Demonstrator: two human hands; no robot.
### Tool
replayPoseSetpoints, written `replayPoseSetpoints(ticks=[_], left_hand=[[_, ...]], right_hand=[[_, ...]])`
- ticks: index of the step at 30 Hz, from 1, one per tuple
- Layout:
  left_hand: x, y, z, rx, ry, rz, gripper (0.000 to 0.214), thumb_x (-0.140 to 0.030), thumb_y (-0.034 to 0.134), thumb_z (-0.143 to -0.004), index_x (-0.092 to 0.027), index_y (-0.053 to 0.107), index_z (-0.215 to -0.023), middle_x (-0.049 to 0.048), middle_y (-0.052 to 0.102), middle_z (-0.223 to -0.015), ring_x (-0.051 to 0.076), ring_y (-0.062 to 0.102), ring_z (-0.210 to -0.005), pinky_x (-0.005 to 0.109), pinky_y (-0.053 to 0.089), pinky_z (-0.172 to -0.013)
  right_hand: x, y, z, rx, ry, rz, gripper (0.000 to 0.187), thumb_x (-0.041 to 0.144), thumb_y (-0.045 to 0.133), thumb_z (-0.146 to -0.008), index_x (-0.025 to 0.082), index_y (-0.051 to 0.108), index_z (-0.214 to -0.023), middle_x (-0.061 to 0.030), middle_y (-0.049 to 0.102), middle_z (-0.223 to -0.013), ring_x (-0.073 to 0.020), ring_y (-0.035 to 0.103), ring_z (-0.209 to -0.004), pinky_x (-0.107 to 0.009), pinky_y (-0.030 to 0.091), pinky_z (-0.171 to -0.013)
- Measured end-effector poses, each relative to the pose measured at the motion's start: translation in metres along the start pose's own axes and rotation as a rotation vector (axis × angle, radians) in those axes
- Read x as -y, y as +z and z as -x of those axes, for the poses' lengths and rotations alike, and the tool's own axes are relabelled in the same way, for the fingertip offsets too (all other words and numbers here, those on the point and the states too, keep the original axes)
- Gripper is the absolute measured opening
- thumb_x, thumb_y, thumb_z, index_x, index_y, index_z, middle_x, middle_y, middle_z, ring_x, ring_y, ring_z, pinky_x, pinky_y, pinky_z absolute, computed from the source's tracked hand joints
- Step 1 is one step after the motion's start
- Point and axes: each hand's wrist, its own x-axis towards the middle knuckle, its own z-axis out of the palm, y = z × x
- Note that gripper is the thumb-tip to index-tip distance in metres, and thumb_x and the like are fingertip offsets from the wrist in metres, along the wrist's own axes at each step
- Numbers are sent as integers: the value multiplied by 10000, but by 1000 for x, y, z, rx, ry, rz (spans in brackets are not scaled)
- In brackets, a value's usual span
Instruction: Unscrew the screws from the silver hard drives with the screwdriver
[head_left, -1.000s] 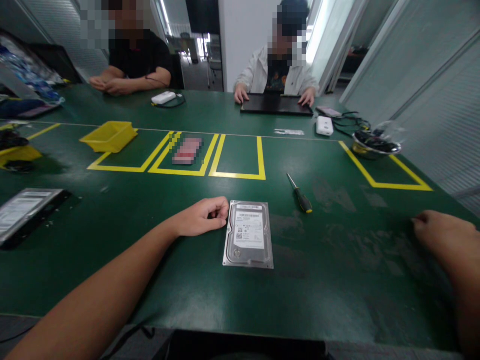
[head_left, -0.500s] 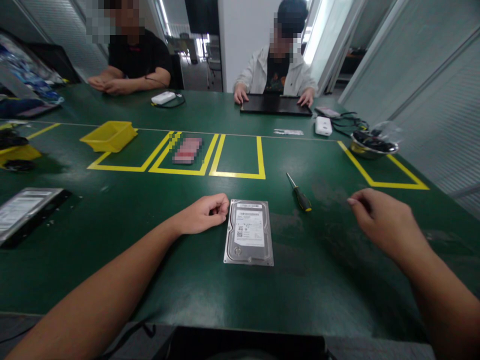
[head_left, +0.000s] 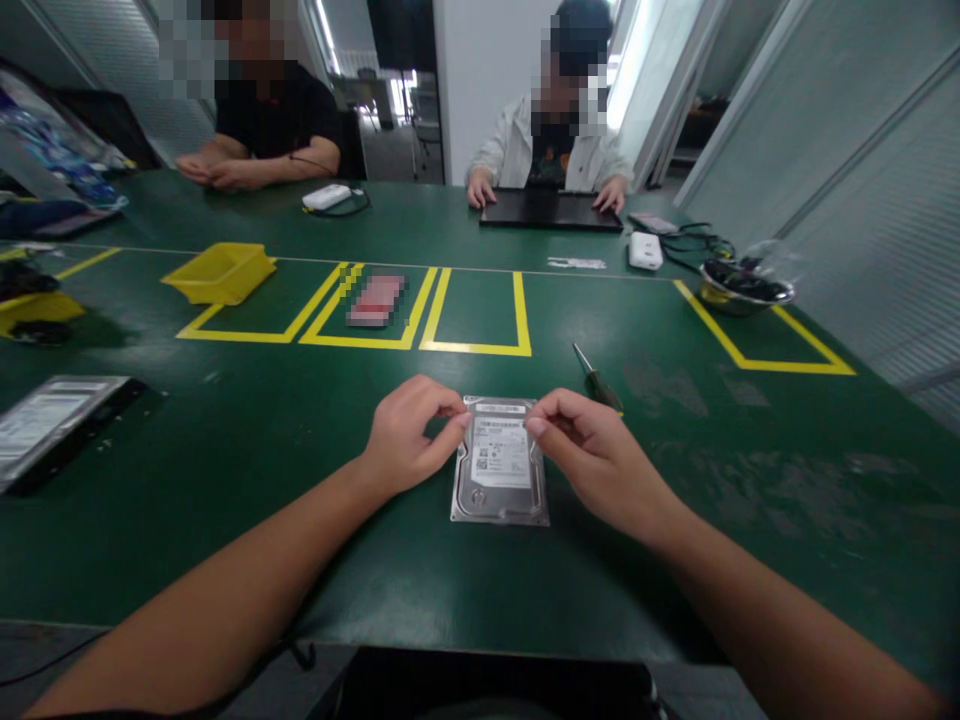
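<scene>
A silver hard drive (head_left: pixel 501 470) with a white printed label lies flat on the green table in front of me. At its upper left edge is my left hand (head_left: pixel 420 430), thumb and fingertips brought together on the rim. My right hand (head_left: pixel 589 445) is at the upper right edge, its fingers curled and thumb against the drive's border. Behind my right hand lies a screwdriver (head_left: pixel 592 375) with a dark handle, its end partly covered by the hand.
Another hard drive (head_left: pixel 56 420) lies at the left. A yellow bin (head_left: pixel 221 275), a pink blurred item (head_left: pixel 377 300) and a metal bowl (head_left: pixel 746 290) of dark parts stand near yellow tape outlines. Across the table, one person touches a black panel (head_left: pixel 551 208); another sits with hands together.
My right hand has moved left from the table's right side to the hard drive. My left hand has shifted slightly right, onto the drive's edge.
</scene>
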Motion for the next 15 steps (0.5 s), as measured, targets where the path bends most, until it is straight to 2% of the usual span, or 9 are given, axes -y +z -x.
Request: replayPoseSetpoints(ticks=[3,6,15], left_hand=[[-15,2,0,-28,161,-2,112,-160,722,-834,-152,673,-935,46,691,-849,162,624,-776,297,513,-708],[-27,4,2,-38,243,43,231,-208,782,-807,-146,679,-1004,66,728,-928,180,660,-844,318,555,-763],[-41,4,3,-26,262,32,133,-106,738,-830,-145,725,-957,59,769,-931,152,721,-834,273,575,-770]], right_hand=[[-6,7,1,14,-17,-35,197,350,568,-939,171,613,-871,4,578,-765,-115,517,-683,-257,409,-611],[-8,10,5,22,-44,-47,199,350,585,-930,173,639,-856,3,574,-769,-120,513,-701,-268,407,-641],[-11,17,10,48,9,-240,185,347,663,-883,169,669,-831,11,605,-747,-118,522,-698,-269,409,-669]])
